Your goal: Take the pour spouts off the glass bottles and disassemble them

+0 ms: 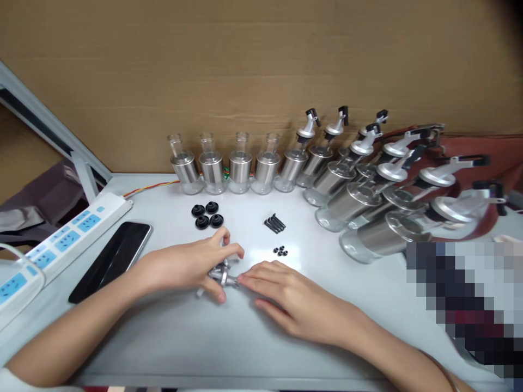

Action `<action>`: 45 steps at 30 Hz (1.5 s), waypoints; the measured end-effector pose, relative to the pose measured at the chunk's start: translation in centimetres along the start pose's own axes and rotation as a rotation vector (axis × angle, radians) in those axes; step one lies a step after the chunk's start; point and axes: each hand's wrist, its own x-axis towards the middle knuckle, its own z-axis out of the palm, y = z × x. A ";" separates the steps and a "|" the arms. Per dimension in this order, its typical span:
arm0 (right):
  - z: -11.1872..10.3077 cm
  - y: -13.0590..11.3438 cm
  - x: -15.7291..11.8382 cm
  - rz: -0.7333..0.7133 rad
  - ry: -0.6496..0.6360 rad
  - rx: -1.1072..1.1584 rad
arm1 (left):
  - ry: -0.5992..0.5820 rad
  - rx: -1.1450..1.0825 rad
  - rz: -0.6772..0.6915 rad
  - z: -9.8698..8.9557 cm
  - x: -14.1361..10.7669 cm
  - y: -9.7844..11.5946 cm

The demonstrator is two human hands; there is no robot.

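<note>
My left hand (204,263) is over some silver metal spout pieces (223,273) on the grey table, its thumb and fingers spread around them. The fingertips of my right hand (281,294) touch the narrow tip of one piece; its fingers are stretched out and the thumb is apart. Behind my left hand lie several black round stoppers (210,215). Several black levers (275,223) and several small black caps (280,251) are beyond my right hand. Part of the metal pieces is hidden under my left hand.
Glass bottles with steel sleeves (239,166) stand in a row at the back. Bottles with silver spouts (362,201) crowd the right. A black phone (112,261) and a white power strip (61,245) lie left. A cardboard wall (229,71) rises behind. The far right is pixelated.
</note>
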 end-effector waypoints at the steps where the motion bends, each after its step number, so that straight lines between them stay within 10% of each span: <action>1: 0.0 0.0 0.0 0.004 0.002 0.002 | 0.001 0.011 0.005 0.0 0.0 0.0; 41: -0.1 -0.8 0.2 0.079 -0.059 -0.003 | 0.078 0.173 -0.045 -0.8 -2.2 2.3; 45: -0.1 -0.7 0.2 0.030 0.018 0.004 | 0.241 0.338 -0.025 -0.2 -3.3 3.4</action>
